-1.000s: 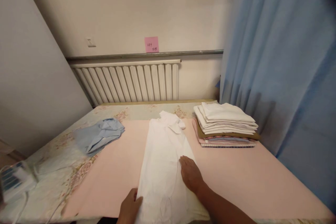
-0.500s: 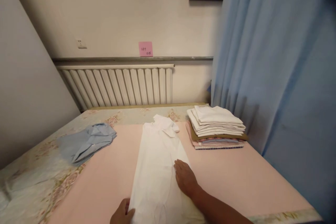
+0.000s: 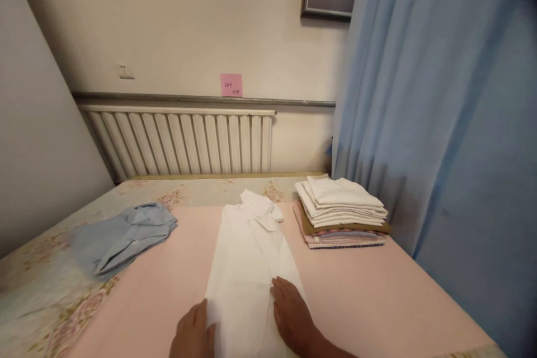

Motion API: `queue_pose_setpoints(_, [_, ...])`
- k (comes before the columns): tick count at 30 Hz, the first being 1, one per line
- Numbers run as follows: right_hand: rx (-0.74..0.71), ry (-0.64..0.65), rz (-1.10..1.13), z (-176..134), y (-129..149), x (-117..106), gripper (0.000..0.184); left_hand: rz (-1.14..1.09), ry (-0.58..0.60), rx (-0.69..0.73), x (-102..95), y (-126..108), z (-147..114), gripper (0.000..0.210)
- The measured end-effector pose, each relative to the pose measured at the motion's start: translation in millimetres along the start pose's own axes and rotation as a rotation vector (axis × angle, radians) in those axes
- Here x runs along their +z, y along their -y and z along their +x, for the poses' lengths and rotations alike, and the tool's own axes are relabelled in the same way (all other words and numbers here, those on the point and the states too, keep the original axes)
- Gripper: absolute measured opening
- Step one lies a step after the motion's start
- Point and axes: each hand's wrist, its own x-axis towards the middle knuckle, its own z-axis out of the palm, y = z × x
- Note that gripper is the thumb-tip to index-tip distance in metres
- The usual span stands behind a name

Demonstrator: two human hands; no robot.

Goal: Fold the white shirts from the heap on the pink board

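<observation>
A white shirt (image 3: 245,257) lies lengthwise in front of me, folded into a long narrow strip. Its collar end points away from me, and the lower end runs out of view. My right hand (image 3: 291,313) rests flat on the shirt's right side, fingers stretched forward. At the left edge of the cloth is my left hand (image 3: 193,330), with its fingers extended and the thumb apart from them. The lower parts of both hands are cut off by the bottom of the view.
A pink sheet (image 3: 352,296) covers the middle of the bed over a floral cover (image 3: 84,319). Folded clothes (image 3: 342,207) are stacked at the right, and a crumpled blue garment (image 3: 126,235) lies left. A radiator (image 3: 180,142) stands behind; a blue curtain (image 3: 403,95) hangs right.
My left hand has moved up along the shirt's left edge, and its fingers have straightened. My right hand has slid slightly toward me. The whole view has tilted up a little.
</observation>
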Motion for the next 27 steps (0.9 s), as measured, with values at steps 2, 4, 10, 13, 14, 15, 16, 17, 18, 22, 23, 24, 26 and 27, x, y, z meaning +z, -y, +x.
queue_pose_setpoints(2, [-0.009,-0.009,-0.024,2.0,-0.6,-0.5,0.047,0.025,-0.058,0.066,7.5,-25.3,23.1,0.051])
queue_pose_setpoints(4, [-0.047,-0.026,-0.033,1.5,-2.2,0.4,0.049,0.011,-0.049,0.148,20.9,-45.5,46.6,0.052])
queue_pose_setpoints(10, [-0.071,-0.019,0.081,13.5,-15.6,0.9,0.038,-0.004,-0.104,0.359,73.3,-49.7,85.3,0.048])
queue_pose_setpoints(13, [0.077,0.115,0.172,63.3,-22.5,-5.9,0.029,0.019,-0.206,0.429,91.2,-40.3,87.7,0.047])
queue_pose_setpoints(14, [0.124,0.114,0.181,87.5,-23.8,-7.4,0.027,0.026,-0.238,0.436,94.9,-38.8,87.7,0.048])
queue_pose_setpoints(15, [0.149,0.117,0.186,114.1,-24.7,-7.5,0.027,0.032,-0.264,0.437,97.6,-38.1,87.7,0.048])
queue_pose_setpoints(16, [0.154,0.116,0.189,141.7,-25.4,-5.6,0.028,0.036,-0.281,0.438,99.5,-38.1,87.7,0.049])
queue_pose_setpoints(17, [0.158,0.113,0.172,169.0,-26.1,-1.5,0.029,0.037,-0.291,0.439,101.0,-38.5,88.0,0.05])
queue_pose_setpoints(18, [0.154,0.126,0.137,195.0,-27.3,4.8,0.031,0.036,-0.293,0.439,102.3,-39.0,88.3,0.051])
queue_pose_setpoints(22, [0.158,0.29,-0.013,270.9,-38.1,47.3,0.036,0.01,-0.241,0.445,110.3,-38.5,90.4,0.055])
queue_pose_setpoints(23, [0.172,0.327,-0.025,282.0,-42.1,60.1,0.035,0.0,-0.224,0.449,113.4,-37.5,91.0,0.056])
queue_pose_setpoints(24, [0.194,0.357,-0.031,290.5,-46.3,72.8,0.033,-0.01,-0.208,0.449,116.9,-36.3,91.6,0.057])
queue_pose_setpoints(26, [0.255,0.41,-0.041,301.4,-54.2,96.6,0.031,-0.026,-0.178,0.459,124.3,-33.5,92.8,0.06])
queue_pose_setpoints(27, [0.291,0.424,-0.041,304.8,-57.7,107.1,0.03,-0.033,-0.162,0.475,127.9,-32.2,93.2,0.061])
